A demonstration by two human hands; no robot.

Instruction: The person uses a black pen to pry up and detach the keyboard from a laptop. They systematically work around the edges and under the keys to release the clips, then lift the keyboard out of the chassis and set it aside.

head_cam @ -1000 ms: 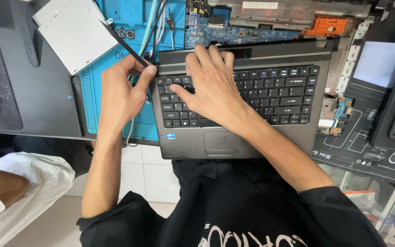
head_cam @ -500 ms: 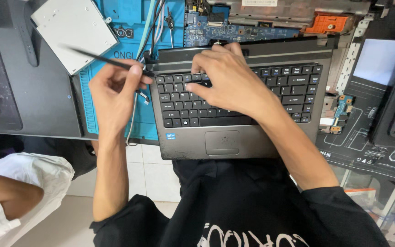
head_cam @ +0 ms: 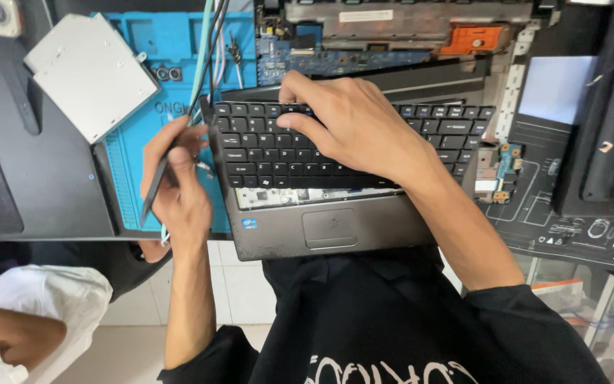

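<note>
one grey laptop base sits at the desk edge, and one black keyboard lies tilted on it, its lower edge lifted clear of the palm rest. right hand presses flat across the keys, fingers spread. left hand is clenched around one thin black tool just beside the keyboard's left edge.

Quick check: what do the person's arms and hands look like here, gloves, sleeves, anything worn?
Both hands are bare: no gloves, rings or watch visible on the left hand or the right hand. Forearms are uncovered. A black short-sleeved T-shirt with white lettering on the chest ends near the elbows.
</note>
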